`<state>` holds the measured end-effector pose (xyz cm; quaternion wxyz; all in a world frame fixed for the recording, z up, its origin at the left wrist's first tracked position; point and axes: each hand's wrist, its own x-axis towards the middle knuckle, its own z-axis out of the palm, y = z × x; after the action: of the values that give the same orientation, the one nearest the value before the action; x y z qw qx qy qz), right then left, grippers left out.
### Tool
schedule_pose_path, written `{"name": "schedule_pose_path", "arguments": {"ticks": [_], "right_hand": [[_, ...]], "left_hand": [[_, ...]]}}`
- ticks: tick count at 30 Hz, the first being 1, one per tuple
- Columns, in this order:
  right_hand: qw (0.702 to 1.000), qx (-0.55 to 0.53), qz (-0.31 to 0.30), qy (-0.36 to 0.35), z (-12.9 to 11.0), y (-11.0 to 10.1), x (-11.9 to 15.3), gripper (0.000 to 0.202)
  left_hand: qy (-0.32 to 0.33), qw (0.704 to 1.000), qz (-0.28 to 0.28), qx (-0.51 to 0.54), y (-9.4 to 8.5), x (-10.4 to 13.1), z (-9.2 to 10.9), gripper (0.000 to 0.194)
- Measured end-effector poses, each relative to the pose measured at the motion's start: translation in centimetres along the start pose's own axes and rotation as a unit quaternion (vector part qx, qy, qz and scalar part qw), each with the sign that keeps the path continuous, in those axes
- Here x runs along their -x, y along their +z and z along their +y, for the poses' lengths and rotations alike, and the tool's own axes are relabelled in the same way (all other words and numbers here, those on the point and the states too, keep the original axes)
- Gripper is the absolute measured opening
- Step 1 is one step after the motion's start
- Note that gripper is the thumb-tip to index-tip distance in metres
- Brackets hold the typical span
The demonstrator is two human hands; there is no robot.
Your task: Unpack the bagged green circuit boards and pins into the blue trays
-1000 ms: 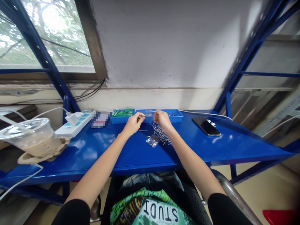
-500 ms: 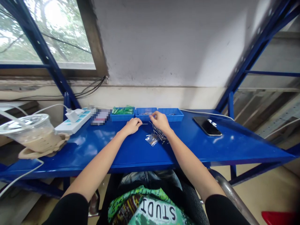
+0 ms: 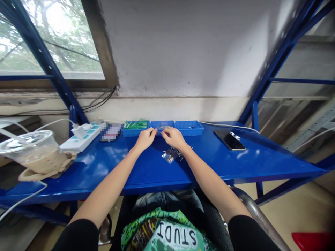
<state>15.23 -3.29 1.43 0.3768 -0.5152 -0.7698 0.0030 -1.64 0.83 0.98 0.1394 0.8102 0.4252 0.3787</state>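
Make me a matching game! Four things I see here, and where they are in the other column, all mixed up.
Things:
1. phone
2. green packets
3. cup
4. small clear bag

Places:
A. beside thin metal pieces
B. far left of the picture
C. right of the blue trays
D. inside the left blue tray

Pairs: 1-C, 2-D, 3-B, 4-A

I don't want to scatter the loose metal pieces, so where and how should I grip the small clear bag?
Probably pinch the clear bag by its near-left edge, coming from the left and the person's own side. It looks thin and lies low on the blue table; that edge points away from the metal pieces at its right and the right hand beyond.
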Motion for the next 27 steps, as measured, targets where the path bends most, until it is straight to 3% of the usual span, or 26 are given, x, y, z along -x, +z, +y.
{"name": "schedule_pose_path", "arguments": {"ticks": [5,12,14,16,20,23,27], "right_hand": [[0.999,-0.046,-0.018,0.008,0.0,0.0,0.0,0.028],[0.998,-0.023,-0.001,-0.05,-0.9,-1.0,0.1,0.026],[0.998,-0.03,0.003,-0.057,-1.0,-1.6,0.0,0.032],[0.999,-0.026,0.04,-0.017,-0.3,-2.3,-0.1,0.038],[0.967,0.051,0.143,0.205,2.9,-3.8,-0.1,0.051],[0.946,0.101,0.108,0.287,4.8,-4.2,0.1,0.054],[0.972,0.087,0.065,0.208,3.8,-3.0,0.1,0.053]], "left_hand": [[0.041,0.999,0.013,0.021,-0.4,0.3,0.7,0.027],[0.018,0.999,0.005,0.037,-0.2,0.1,0.9,0.045],[0.004,0.998,-0.043,0.055,-0.2,0.1,0.8,0.052],[-0.002,0.989,-0.133,0.068,-0.2,0.3,0.6,0.053],[0.038,0.953,-0.298,0.044,0.0,0.8,0.1,0.033],[0.058,0.946,-0.318,0.024,0.4,1.0,-0.2,0.026],[0.078,0.95,-0.303,0.015,1.1,0.9,-0.2,0.013]]}}
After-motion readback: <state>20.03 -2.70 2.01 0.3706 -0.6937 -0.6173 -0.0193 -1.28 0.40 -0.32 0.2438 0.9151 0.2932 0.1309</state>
